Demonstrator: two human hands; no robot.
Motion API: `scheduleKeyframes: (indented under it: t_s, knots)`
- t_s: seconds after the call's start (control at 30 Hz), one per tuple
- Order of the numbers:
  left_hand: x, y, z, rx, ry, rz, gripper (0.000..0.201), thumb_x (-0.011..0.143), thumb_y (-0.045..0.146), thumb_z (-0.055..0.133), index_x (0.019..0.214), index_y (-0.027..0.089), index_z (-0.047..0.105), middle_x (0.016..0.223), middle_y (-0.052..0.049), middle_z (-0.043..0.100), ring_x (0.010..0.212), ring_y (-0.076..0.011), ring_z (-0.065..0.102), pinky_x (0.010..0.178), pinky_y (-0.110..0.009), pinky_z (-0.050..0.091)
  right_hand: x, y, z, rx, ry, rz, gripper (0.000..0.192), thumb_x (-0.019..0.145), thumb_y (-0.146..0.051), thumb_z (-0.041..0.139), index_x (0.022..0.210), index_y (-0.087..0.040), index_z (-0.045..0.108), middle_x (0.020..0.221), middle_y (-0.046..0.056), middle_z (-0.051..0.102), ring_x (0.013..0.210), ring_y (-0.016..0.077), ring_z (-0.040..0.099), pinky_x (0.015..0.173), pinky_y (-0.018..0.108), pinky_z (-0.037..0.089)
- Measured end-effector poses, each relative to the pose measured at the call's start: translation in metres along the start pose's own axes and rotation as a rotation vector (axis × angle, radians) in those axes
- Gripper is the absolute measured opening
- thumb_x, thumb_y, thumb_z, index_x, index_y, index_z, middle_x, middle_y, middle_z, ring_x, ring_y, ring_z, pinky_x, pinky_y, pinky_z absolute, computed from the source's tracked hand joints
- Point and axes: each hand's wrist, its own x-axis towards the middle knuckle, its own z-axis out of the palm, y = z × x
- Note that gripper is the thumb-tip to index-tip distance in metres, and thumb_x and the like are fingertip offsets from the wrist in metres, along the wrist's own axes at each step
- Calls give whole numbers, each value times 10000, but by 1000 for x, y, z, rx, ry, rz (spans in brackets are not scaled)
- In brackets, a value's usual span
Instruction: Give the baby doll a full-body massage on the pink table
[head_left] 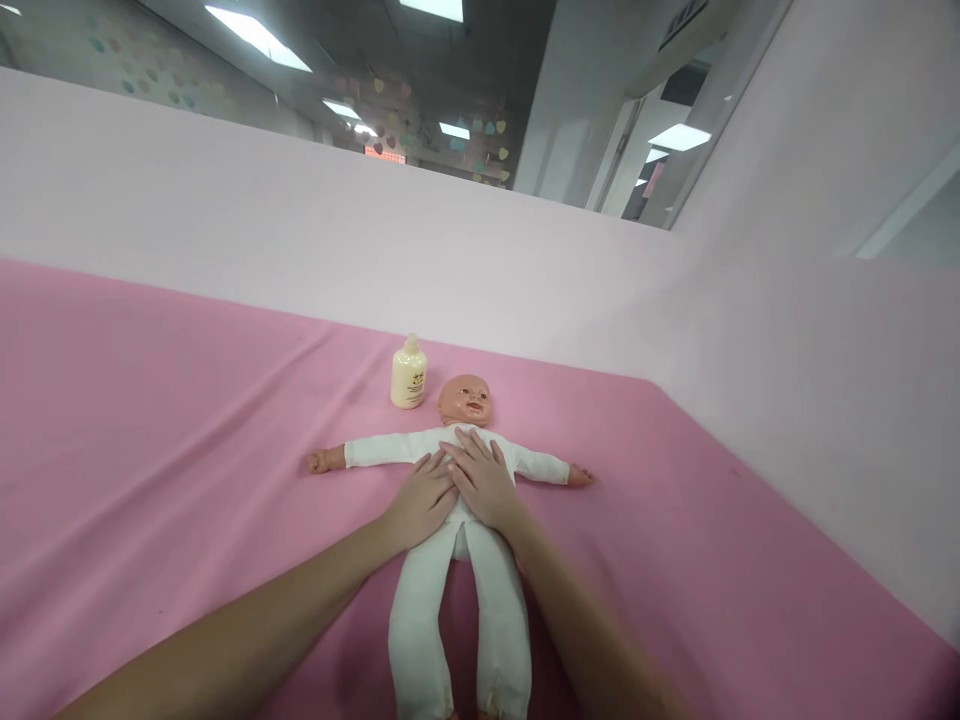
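Observation:
A baby doll (465, 400) in a white suit lies on its back on the pink cloth (150, 450), arms spread out, legs toward me. My left hand (422, 500) lies flat on the doll's belly, fingers pointing toward its chest. My right hand (480, 478) lies flat on the chest beside it, its fingers overlapping the left hand's fingertips. Neither hand grips anything. A cream lotion bottle (409, 373) stands upright just left of the doll's head.
A pale pink partition wall (300, 230) runs along the back and the right side of the cloth-covered surface. Ceiling lights and paper heart decorations show above the wall.

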Motion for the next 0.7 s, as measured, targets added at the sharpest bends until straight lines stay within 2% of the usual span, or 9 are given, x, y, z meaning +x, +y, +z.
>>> scheduleKeyframes:
  t_s: [0.13,0.23,0.33,0.43,0.53,0.7]
  knots:
    - [0,3,-11,-45,-55,82,412,979,247,392,1300,312,643,1415,-7,600,1469,-279,343,1203,-578,256,5,5,5,31,53,110,458,1019,-406,320,1437,-342,496,1580,-11,396,1510,241,262,1224,533,151]
    - [1,1,-12,-78,-73,99,419,980,247,395,1313,334,635,1415,5,599,1456,-278,370,1201,-583,254,2,12,11,60,97,202,522,1020,-442,301,1503,-277,412,1600,43,358,1520,263,234,1223,541,162]
    - [3,-2,-6,-145,-24,54,417,1000,290,375,1336,330,619,1451,-3,564,1457,-266,372,1204,-566,266,-4,19,20,106,141,242,590,1019,-457,305,1551,-203,313,1622,107,291,1530,284,200,1223,560,166]
    - [5,-8,3,-217,63,-59,458,1013,369,361,1430,277,526,1525,-29,476,1482,-248,325,1214,-524,278,-10,22,28,114,174,261,645,1010,-475,330,1563,-149,262,1635,153,226,1532,314,174,1218,588,170]
    - [7,-15,13,-237,99,-142,537,1013,418,352,1511,224,405,1587,-56,374,1507,-237,260,1230,-492,261,-17,20,30,78,175,265,699,998,-497,355,1564,-102,245,1633,187,195,1530,340,161,1217,599,176]
    - [6,-23,24,-239,144,-151,565,1020,436,330,1555,258,305,1619,-55,306,1518,-238,220,1236,-491,248,-23,8,21,24,117,153,714,994,-501,366,1564,-86,251,1630,180,196,1528,331,168,1231,566,194]
